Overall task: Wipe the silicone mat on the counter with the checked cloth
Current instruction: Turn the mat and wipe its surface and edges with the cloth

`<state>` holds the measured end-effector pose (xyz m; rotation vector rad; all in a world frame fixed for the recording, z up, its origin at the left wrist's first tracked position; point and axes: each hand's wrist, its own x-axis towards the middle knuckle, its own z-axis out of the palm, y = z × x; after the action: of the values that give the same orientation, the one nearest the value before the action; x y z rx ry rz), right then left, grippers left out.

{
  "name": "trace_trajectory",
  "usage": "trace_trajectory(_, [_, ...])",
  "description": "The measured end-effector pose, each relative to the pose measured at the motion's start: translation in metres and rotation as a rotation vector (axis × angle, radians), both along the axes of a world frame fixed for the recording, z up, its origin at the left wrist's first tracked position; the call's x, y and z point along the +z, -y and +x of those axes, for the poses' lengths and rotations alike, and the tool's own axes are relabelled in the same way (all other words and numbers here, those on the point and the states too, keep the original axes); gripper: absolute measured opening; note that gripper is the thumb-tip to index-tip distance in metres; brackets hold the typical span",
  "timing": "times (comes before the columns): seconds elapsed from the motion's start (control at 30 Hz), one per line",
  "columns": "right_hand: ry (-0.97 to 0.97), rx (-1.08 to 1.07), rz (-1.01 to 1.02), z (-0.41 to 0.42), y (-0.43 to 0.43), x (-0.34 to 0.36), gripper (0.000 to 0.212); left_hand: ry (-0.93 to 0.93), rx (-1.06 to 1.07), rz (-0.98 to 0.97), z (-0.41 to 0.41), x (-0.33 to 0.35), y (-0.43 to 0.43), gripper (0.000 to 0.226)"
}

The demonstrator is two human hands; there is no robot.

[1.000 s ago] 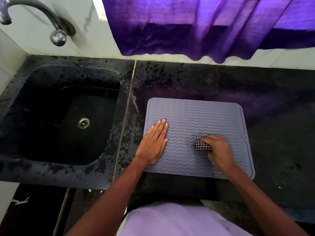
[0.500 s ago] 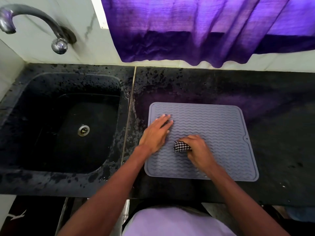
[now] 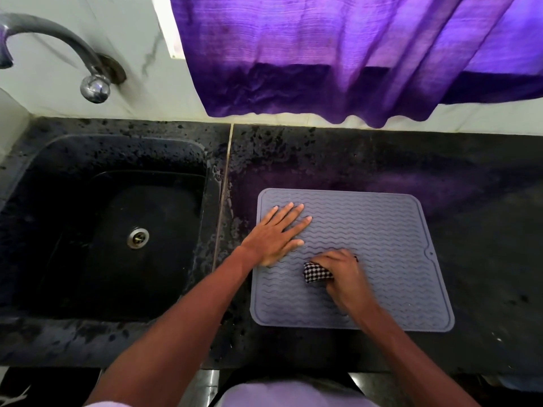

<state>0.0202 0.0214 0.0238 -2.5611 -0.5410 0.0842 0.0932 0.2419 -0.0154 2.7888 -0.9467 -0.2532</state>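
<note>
The silicone mat (image 3: 382,245) lay flat on the tabletop (image 3: 484,230), right of the sink (image 3: 102,230). The left hand (image 3: 276,233) pressed it, fingers straight and spread. The right hand (image 3: 343,274) had its fingers clamped on the checked cloth (image 3: 316,273) near the mat's front-left part.

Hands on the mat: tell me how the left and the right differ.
The left hand lies flat, fingers straight and spread; the right hand is curled. The left hand holds nothing; the right hand grips the checked cloth. The left hand sits near the left edge of the mat; the right hand is nearer its middle and front. Both rest on the mat.
</note>
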Motion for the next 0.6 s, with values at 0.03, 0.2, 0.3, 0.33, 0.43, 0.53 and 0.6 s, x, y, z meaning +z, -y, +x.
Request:
trace_trajectory(0.03, [-0.002,0.004,-0.003,0.0,-0.007,0.001,0.054,-0.024,-0.004,0.001,0.001,0.001,0.0,0.071])
trace_trajectory(0.2, [0.026,0.073,0.003,-0.003,-0.059,0.003,0.054,-0.078,-0.022,0.005,0.006,0.004,-0.002,0.071])
trace_trajectory(0.3, [0.01,0.133,0.037,-0.002,-0.074,0.004,0.054,-0.038,-0.047,0.004,0.005,0.004,-0.004,0.075])
trace_trajectory(0.33, [0.002,0.145,0.035,-0.002,-0.071,0.006,0.054,-0.031,-0.051,0.006,0.004,0.005,-0.004,0.075])
trace_trajectory(0.43, [0.014,0.102,-0.021,-0.007,-0.043,0.019,0.059,-0.008,-0.043,-0.013,0.002,0.004,-0.005,0.073])
trace_trajectory(0.53, [0.008,-0.022,-0.1,-0.01,-0.002,0.024,0.065,0.025,-0.037,-0.016,0.0,0.0,-0.003,0.071])
trace_trajectory(0.6, [-0.006,-0.074,-0.141,-0.01,0.017,0.018,0.065,0.033,-0.027,-0.005,0.0,0.001,-0.002,0.072])
